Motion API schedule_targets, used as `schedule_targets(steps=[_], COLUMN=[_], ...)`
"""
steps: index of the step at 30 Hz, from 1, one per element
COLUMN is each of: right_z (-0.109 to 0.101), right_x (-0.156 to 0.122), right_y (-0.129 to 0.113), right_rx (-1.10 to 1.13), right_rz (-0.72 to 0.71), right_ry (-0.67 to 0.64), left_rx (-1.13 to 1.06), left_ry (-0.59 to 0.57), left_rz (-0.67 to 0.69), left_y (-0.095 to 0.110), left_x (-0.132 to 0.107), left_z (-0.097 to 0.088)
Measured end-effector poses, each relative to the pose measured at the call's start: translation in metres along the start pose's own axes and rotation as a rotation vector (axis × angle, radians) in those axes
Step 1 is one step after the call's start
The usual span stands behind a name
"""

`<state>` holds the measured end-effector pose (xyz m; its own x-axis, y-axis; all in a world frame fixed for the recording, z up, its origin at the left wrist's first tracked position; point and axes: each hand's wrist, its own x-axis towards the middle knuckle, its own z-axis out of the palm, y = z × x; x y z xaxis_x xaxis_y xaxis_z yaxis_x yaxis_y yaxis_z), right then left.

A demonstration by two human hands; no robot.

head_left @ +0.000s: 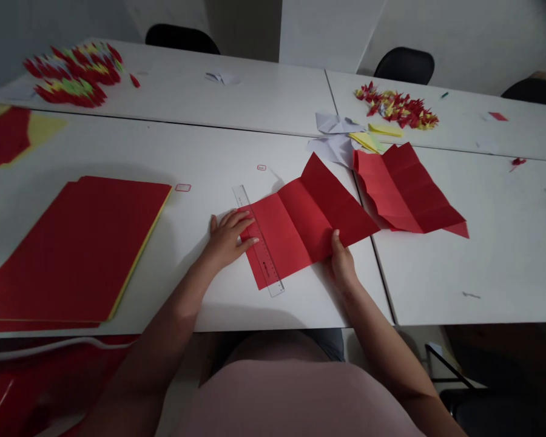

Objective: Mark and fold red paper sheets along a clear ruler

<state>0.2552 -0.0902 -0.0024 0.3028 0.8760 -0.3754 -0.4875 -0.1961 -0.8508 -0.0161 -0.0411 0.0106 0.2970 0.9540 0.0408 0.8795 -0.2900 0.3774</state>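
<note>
**Red sheet pressed under a ruler on white tables**

White tables (186, 91) meet across the frame. A thick stack of red paper sheets (73, 249), yellow showing along its edge, fills the left side. Heaps of small red-and-yellow paper cranes (73, 73) sit at upper left, with another heap (395, 106) at upper right. Below that heap lie white paper scraps (334, 136) and yellow paper (368, 141). Just right of centre, a second creased red sheet (404, 191) lies beside the folded red sheet (309, 218), which sits mid-table in accordion creases. A clear ruler (259, 243) lies slantwise across its left end. The left hand (230, 240) presses flat and open, fingers over the ruler. The right hand (342, 261) meets the sheet's lower edge, thumb on top; whether it pinches, I cannot tell.
</note>
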Motion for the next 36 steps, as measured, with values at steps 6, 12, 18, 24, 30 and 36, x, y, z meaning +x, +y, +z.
schedule_targets(steps=[6, 12, 18, 24, 30, 36], right_z=[-0.002, -0.0043, -0.0043, -0.0035, -0.0034, -0.0034], right_x=[0.0004, 0.0033, 0.0037, 0.0019, 0.0017, 0.0018], right_y=[0.0018, 0.005, 0.0043, 0.0027, 0.0032, 0.0038], right_rx=[-0.005, 0.001, -0.002, 0.009, -0.017, -0.02], right_rz=[-0.002, -0.012, -0.014, -0.01, -0.01, 0.0], right_ry=[-0.003, -0.024, -0.035, -0.046, -0.025, -0.016], left_rx=[0.017, 0.014, 0.007, -0.003, 0.009, 0.013], left_ry=[0.005, 0.011, 0.009, 0.009, 0.011, 0.015], left_rz=[-0.015, -0.001, -0.002, 0.006, 0.001, -0.003], left_y=[0.0044, 0.0011, -0.0006, -0.0017, -0.001, -0.0013], left_x=[0.0003, 0.0004, 0.0004, -0.0001, 0.0, -0.0002], left_z=[0.0005, 0.0013, 0.0019, 0.0019, 0.0021, 0.0027])
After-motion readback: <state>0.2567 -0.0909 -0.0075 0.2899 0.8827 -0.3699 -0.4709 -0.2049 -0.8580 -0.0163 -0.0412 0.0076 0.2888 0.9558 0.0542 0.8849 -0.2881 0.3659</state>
